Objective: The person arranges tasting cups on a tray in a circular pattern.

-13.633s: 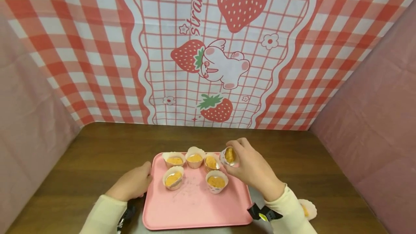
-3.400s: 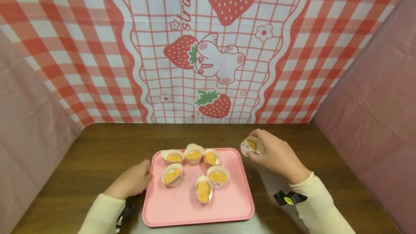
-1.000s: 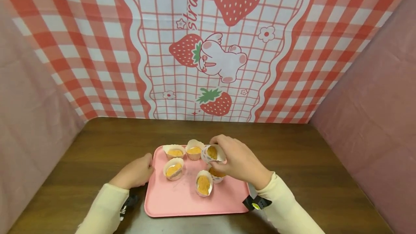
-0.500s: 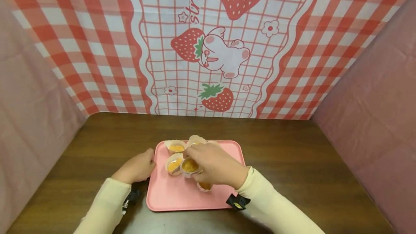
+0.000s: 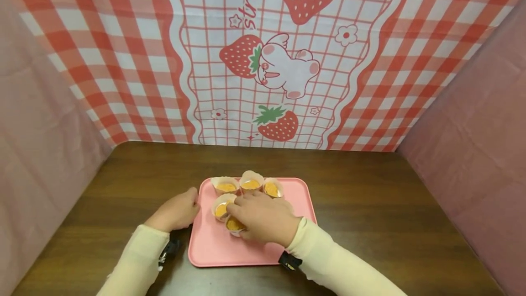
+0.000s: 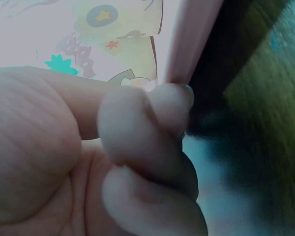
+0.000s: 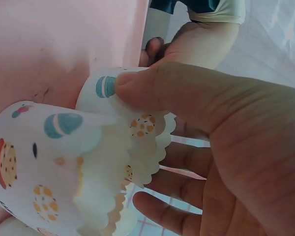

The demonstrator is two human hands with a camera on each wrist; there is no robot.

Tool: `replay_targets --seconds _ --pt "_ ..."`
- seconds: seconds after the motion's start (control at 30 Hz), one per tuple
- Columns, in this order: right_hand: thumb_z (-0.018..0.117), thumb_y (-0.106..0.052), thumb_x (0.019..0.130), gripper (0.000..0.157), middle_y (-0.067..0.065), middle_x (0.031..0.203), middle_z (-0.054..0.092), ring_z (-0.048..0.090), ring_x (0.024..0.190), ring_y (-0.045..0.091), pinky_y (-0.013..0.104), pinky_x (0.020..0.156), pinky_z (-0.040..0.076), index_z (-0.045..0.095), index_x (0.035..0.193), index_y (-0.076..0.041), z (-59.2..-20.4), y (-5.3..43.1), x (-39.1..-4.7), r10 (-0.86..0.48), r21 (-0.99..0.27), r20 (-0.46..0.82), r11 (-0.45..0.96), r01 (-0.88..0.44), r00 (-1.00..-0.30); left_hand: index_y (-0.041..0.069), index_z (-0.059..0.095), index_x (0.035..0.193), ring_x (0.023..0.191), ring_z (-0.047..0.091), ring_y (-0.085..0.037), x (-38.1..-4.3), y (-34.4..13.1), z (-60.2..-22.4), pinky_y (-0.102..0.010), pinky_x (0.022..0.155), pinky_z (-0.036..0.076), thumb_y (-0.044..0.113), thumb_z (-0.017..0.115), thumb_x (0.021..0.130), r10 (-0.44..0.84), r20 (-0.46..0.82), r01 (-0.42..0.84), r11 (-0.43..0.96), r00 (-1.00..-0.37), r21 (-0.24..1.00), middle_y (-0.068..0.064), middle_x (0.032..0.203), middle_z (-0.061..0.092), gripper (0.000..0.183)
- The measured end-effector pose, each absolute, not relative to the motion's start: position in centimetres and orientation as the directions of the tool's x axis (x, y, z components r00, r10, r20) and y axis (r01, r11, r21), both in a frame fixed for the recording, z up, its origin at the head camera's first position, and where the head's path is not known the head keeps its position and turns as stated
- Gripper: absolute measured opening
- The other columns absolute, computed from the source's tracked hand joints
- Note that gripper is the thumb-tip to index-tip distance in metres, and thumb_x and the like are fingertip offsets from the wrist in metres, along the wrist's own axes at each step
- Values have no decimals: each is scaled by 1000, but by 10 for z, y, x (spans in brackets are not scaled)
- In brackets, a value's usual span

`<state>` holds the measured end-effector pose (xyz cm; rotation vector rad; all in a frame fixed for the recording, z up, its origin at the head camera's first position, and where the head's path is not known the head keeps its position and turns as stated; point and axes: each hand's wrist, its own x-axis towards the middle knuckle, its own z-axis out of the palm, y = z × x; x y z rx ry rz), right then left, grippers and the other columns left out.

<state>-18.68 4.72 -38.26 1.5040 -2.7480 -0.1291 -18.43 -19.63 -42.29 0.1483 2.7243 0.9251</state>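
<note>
My right hand [image 5: 263,218] holds a paper cupcake cup [image 5: 234,224] with golden-brown cake in it, low over the middle of the pink tray [image 5: 213,255]. In the right wrist view the thumb [image 7: 137,91] presses the wall of that printed cup [image 7: 93,93]; another printed cup [image 7: 39,147] is nearer the camera. My left hand [image 5: 176,209] grips the tray's left edge, and its curled fingers [image 6: 137,132] show in the left wrist view. Just behind the held cup stands a cupcake [image 5: 219,209]. Whether the held cup touches the tray cannot be seen.
Cupcakes stand along the tray's back edge: left [image 5: 225,186], middle [image 5: 251,182] and right [image 5: 273,189]. One cup [image 5: 286,204] is mostly covered by my right hand. The brown table [image 5: 370,204] meets a strawberry-print cloth [image 5: 279,86] at the back, with pink cloth at both sides.
My right hand has carried the cupcake from beyond the tray's right side leftward and down to the tray's middle. Earlier, another cupcake was added at the front. My left hand keeps its place on the edge.
</note>
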Motion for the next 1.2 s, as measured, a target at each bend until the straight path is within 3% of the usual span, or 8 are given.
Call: replay_targets --seconds 0.33,0.6,0.83,1.0,1.2 --pt "77 -42 92 35 -12 88 63 62 94 14 35 91 53 62 116 -22 -387 46 -189 -837 12 -29 546 -837 -547 3 53 100 57 57 -19 -185 -197 -425 -34 53 45 13 53 101 174 -205 11 788 -963 615 -7 73 56 10" --pt "77 -45 91 35 -11 72 47 50 74 11 31 71 48 55 101 -19 -388 44 -189 -823 44 -4 568 -822 -568 4 53 100 57 56 -19 -186 -196 -424 -34 53 44 14 53 101 172 -202 15 796 -964 606 -7 72 56 10" --pt "81 -42 87 38 -10 84 52 49 67 6 24 57 42 57 104 -18 -372 60 -184 -774 -95 -34 632 -769 -632 3 54 100 64 57 -20 -186 -197 -426 -36 59 46 13 53 101 180 -184 41 813 -966 580 -7 76 57 10" --pt "79 -35 88 37 -9 95 65 55 77 4 26 69 49 60 115 -17 -365 81 -187 -765 -154 81 624 -766 -639 1 57 105 77 60 -24 -186 -197 -426 -45 72 50 15 55 100 180 -150 75 845 -972 529 -12 89 64 14" --pt "77 -29 89 36 -11 96 65 55 78 5 26 68 50 60 118 -19 -366 108 -194 -712 -172 278 624 -762 -645 1 57 106 78 58 -24 -186 -196 -425 -44 72 49 15 55 101 170 -167 55 842 -971 536 -11 88 62 16"
